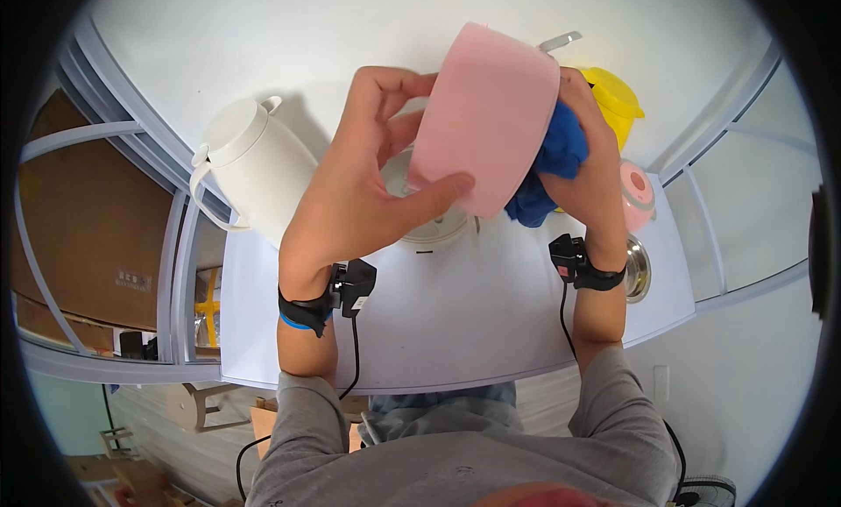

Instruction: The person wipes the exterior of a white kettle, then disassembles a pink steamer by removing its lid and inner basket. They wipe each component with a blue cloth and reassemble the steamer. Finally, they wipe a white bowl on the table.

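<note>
A pink round-sided container (pixel 489 116) is held up above the table, tilted, with a metal clasp or handle (pixel 560 41) sticking out at its upper right. My left hand (pixel 371 172) grips its left side, the thumb across the lower face and the fingers behind. At the right side my right hand (pixel 588 145) holds a blue cloth (pixel 558 145) against the container; part of its grip is hidden. Below and behind the container, a whitish round appliance or bowl (pixel 433 234) stands partly covered on the white table.
A white jug (pixel 256 165) stands at the left. On the right are a yellow pitcher (pixel 614 99), a small pink-and-grey round item (pixel 636 191) and a steel bowl (pixel 637 270). White frames (pixel 171 277) flank the table (pixel 460 323). Cables hang from both wrist devices.
</note>
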Demonstrator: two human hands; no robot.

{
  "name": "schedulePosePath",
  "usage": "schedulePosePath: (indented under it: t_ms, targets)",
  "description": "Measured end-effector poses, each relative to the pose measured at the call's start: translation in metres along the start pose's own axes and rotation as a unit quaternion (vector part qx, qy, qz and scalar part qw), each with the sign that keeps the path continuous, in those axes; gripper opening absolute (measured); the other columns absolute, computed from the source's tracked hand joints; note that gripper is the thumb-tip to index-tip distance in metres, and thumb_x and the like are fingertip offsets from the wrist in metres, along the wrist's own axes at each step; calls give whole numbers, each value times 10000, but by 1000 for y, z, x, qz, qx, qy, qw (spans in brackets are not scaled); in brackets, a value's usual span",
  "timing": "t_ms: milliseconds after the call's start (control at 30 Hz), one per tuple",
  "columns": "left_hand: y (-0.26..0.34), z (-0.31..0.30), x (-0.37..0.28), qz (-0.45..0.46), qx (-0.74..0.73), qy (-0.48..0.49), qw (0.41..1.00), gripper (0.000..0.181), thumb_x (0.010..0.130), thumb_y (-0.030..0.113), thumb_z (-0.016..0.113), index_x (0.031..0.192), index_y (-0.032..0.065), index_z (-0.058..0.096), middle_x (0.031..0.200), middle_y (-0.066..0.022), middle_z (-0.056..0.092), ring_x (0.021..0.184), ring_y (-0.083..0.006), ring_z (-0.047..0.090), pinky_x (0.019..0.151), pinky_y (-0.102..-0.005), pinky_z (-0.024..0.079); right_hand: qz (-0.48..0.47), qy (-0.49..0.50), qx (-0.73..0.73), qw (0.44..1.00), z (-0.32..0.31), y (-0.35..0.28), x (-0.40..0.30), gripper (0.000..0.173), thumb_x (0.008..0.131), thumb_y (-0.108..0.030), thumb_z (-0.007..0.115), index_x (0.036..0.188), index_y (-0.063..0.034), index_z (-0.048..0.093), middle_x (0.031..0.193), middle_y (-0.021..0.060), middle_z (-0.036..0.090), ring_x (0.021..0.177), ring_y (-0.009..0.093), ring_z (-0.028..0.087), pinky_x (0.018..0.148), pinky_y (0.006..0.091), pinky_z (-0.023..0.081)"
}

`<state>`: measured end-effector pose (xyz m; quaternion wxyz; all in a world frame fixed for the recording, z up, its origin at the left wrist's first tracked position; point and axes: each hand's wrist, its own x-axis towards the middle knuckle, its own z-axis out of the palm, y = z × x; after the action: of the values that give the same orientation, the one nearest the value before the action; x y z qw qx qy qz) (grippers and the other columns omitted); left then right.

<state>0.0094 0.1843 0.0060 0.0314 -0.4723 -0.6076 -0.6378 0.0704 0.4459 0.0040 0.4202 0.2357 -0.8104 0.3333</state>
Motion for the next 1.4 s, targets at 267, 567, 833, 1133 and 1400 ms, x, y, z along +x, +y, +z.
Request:
schedulePosePath:
  t_ms: [267,567,833,1133,1400]
  targets:
    - [4,-1,5,-46,73,1,996,826,980,53,853,1696,41,442,1539,-141,627,1388,-270,664,1165,-417,548,-77,-11,-46,996,12,4,6,657,675,25,947,1301,-99,791,1409,148,675,1217,393,707,1053,440,593]
    - [-4,-7,3,65,3,-62,996,629,923,15,915,1460,26,590,1462,-97,642,1395,-214,646,1201,-409,530,48,82,-9,995,8,9,-5,648,829,-50,909,1448,-38,714,1366,114,718,1210,266,718,1060,365,566]
    - [0,2,3,-97,-143,72,982,208,1052,64,839,1161,-13,678,1152,-22,749,1055,-82,702,924,-271,596,-58,54,0,997,6,12,1,792,670,84,916,1425,-62,725,1378,148,699,1239,323,704,1096,386,550]
    - [2,-10,5,-30,-106,14,994,512,951,-13,879,1396,-15,627,1354,-88,746,1192,-175,764,1034,-352,619,-24,75,-19,997,9,2,1,799,695,134,894,1445,-66,708,1378,123,728,1267,307,721,1125,379,552]
    - [2,1,2,21,21,-2,1000,691,934,-69,854,1558,-48,558,1606,-180,623,1387,-278,713,1095,-418,624,51,116,57,990,14,15,1,730,766,150,844,1450,-66,710,1377,120,744,1266,283,730,1152,379,543]
